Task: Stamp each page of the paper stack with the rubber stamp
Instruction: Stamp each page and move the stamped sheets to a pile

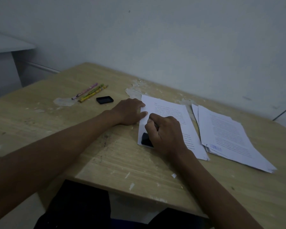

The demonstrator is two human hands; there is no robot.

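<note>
Black rubber stamp (146, 140), gripped in my right hand (166, 132), presses the stack's (168, 111) seven-o'clock corner; left hand (128, 111) flat, steadying. Next, likely: lift, move page to the pile (229, 136) at three o'clock.

Dim, bluish, even light with soft shadows; slightly blurred, with wide-angle bending at the edges.

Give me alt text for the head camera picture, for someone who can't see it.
A right hand presses a black stamp onto the near corner of a paper stack on a wooden table, while the left hand steadies the page. Another pile of pages lies to the right.
</note>
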